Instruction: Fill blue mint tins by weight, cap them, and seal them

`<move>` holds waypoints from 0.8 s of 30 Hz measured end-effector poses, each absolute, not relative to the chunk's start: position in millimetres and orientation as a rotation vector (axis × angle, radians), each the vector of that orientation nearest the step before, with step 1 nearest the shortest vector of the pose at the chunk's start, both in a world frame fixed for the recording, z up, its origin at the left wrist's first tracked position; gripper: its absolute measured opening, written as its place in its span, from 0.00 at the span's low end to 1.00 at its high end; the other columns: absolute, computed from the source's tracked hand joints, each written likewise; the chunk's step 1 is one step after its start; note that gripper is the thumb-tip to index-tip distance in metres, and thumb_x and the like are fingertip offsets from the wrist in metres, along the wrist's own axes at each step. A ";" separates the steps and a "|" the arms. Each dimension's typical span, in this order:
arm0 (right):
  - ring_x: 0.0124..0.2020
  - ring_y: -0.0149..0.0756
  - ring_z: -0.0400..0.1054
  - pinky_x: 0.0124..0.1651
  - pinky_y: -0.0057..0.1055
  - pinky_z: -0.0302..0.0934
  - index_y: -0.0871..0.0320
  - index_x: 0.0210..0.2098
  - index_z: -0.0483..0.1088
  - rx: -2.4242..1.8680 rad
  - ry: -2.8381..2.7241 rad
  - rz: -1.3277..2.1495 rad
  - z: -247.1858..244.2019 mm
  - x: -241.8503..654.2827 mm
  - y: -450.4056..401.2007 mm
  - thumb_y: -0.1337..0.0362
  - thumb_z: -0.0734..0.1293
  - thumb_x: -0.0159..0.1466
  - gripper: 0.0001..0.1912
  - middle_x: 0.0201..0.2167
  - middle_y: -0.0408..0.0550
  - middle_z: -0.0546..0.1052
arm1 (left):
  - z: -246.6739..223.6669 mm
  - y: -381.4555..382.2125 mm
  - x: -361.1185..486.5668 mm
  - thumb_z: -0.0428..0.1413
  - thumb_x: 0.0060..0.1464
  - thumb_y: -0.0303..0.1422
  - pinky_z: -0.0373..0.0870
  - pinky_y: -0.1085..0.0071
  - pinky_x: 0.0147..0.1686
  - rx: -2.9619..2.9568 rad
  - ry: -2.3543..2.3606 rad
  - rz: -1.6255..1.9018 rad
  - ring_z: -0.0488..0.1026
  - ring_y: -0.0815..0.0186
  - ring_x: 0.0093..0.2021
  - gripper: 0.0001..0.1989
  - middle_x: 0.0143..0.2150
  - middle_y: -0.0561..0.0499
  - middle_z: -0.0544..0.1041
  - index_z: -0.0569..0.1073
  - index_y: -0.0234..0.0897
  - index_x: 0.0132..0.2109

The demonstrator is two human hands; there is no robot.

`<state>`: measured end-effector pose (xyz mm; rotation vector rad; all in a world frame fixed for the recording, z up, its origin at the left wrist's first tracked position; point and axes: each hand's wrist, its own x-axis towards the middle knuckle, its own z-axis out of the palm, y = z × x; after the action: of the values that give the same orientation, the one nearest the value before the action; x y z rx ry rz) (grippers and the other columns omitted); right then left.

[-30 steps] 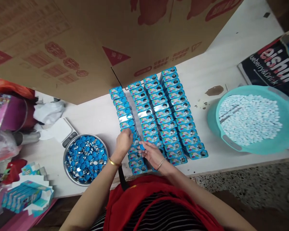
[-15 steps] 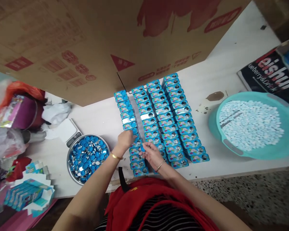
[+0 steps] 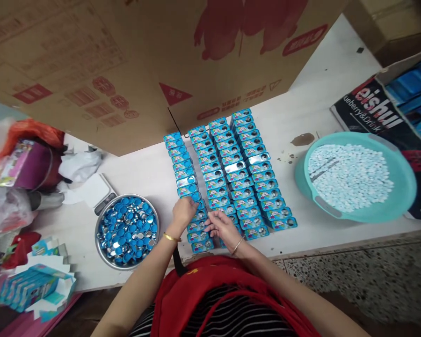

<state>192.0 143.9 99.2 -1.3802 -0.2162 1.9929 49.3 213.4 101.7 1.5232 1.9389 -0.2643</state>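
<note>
My left hand [image 3: 184, 211] is closed, its curled fingertips down on the leftmost row of small blue printed tins [image 3: 187, 191]. Whatever lies between those fingers is hidden. Just to the right, my right hand [image 3: 224, 227] pinches a small round cap [image 3: 209, 214], seen nearly edge-on, above the neighbouring tins. In the left row, tins beyond my left hand have blue round caps in their holes; those nearer me show open round holes. A steel bowl [image 3: 97, 245] full of loose blue and silver caps stands left of my left forearm.
A large cardboard box [image 3: 136, 61] stands behind the tin rows. On the right are a turquoise tub [image 3: 403, 187] holding white pellets and a black printed carton [image 3: 375, 105]. A white scale [image 3: 101, 187], plastic bags [image 3: 80, 164] and folded blue boxes [image 3: 31, 285] lie left.
My left hand has shifted slightly nearer me along the left row, where another tin behind it shows a blue cap. My right hand stays beside it. The view has shifted slightly.
</note>
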 end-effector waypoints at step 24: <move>0.62 0.59 0.48 0.57 0.51 0.53 0.61 0.63 0.54 -0.910 -2.708 1.104 98.2 -13.2 131.0 0.57 0.69 0.56 0.40 0.63 0.63 0.56 | 125.5 18.2 -145.5 0.47 0.50 0.53 0.68 0.69 0.30 0.975 2.386 0.523 0.72 0.63 0.28 0.22 0.26 0.49 0.74 0.69 0.37 0.31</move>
<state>-13.2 131.0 98.2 -0.9103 -2.7082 1.1040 -145.5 18.2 125.5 0.9747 2.3856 0.5232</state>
